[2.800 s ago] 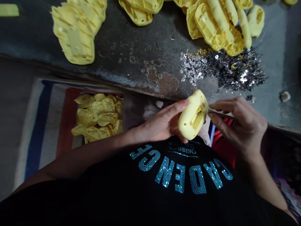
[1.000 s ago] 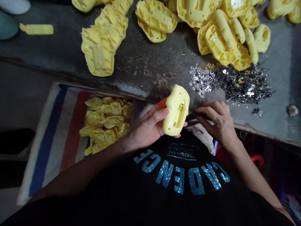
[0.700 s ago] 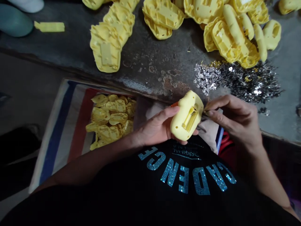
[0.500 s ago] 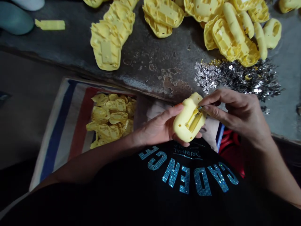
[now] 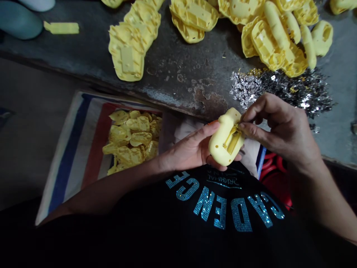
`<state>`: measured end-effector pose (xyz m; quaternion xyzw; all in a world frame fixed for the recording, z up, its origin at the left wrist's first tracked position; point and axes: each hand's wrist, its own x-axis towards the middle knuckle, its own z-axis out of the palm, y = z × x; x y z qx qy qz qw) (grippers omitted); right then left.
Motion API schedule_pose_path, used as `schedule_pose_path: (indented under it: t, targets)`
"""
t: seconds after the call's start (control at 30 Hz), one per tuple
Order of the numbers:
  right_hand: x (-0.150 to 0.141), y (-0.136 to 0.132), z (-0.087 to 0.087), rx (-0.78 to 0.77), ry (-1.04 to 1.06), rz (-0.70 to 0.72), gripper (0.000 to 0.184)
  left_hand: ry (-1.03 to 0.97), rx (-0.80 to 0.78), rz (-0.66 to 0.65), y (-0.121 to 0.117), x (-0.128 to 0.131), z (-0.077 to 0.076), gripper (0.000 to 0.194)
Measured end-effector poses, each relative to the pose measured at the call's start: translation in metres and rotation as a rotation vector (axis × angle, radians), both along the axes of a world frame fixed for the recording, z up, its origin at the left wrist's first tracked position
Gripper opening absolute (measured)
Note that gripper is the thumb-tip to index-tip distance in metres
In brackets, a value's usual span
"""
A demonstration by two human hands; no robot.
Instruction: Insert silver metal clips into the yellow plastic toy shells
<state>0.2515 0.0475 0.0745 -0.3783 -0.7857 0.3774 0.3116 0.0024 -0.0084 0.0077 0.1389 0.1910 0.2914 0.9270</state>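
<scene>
A yellow plastic shell [image 5: 219, 145] with a rectangular slot and small round holes rests in my left hand [image 5: 192, 147]. My left thumb lies along its near side and the fingers curl beneath it. My right hand [image 5: 276, 128] pinches thumb and forefinger together at the upper right end of the slot. Whatever sits between those fingertips is too small and covered to make out. Just beyond my right hand lies a heap of small shiny metal pieces [image 5: 290, 89] on the dark worktable [image 5: 178, 63].
Stacked yellow shell halves [image 5: 127, 59] and a mixed pile of yellow parts [image 5: 264, 41] lie on the table. A thin yellow strip [image 5: 63, 28] is at the left. Below the table edge, a striped bag [image 5: 67, 149] holds yellow shells [image 5: 141, 138].
The shell and my left hand have shifted slightly right and up. My right fingertips have pressed closer over the slot's end, and the small bit seen between them earlier is now hidden.
</scene>
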Motion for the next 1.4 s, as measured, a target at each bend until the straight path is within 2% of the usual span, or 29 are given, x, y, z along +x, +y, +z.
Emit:
schedule_pose_path:
  t: [0.23,0.57,0.63,0.8,0.93,1.0,1.13,1.2,1.3,1.4]
  targets:
    - [-0.003,-0.001,0.002,0.051,-0.086,0.0,0.018,0.08,0.039,0.033,-0.003,0.003,0.001,0.077]
    - [-0.002,-0.011,-0.004,0.031,-0.007,-0.106,0.016,0.047,-0.024,0.036,-0.001,0.001,0.003,0.074]
    - [-0.001,-0.017,-0.007,0.135,-0.04,-0.109,0.015,0.03,-0.011,0.033,-0.001,0.002,0.003,0.073]
    - [0.001,-0.03,-0.018,0.53,-0.264,-0.083,0.026,0.026,0.037,0.011,0.0,0.003,0.002,0.074]
    - [0.003,-0.041,-0.025,0.631,-0.293,-0.098,0.034,0.02,0.056,0.004,-0.001,0.003,0.0,0.079]
    - [0.004,-0.044,-0.024,0.583,-0.249,-0.099,0.035,0.021,0.057,0.003,-0.002,0.004,0.0,0.081]
    - [0.007,-0.037,-0.018,0.312,-0.073,-0.168,0.028,0.043,0.07,0.029,-0.005,0.006,0.001,0.079]
    - [0.009,-0.028,-0.015,0.211,-0.05,-0.151,0.03,0.082,0.097,0.078,-0.007,0.008,0.003,0.076]
    - [0.01,-0.014,-0.012,0.135,-0.084,-0.026,0.039,0.214,0.148,0.17,-0.011,0.008,0.007,0.077]
    - [0.006,-0.009,-0.012,0.156,-0.149,0.007,0.039,0.341,0.176,0.214,-0.015,0.007,0.011,0.081]
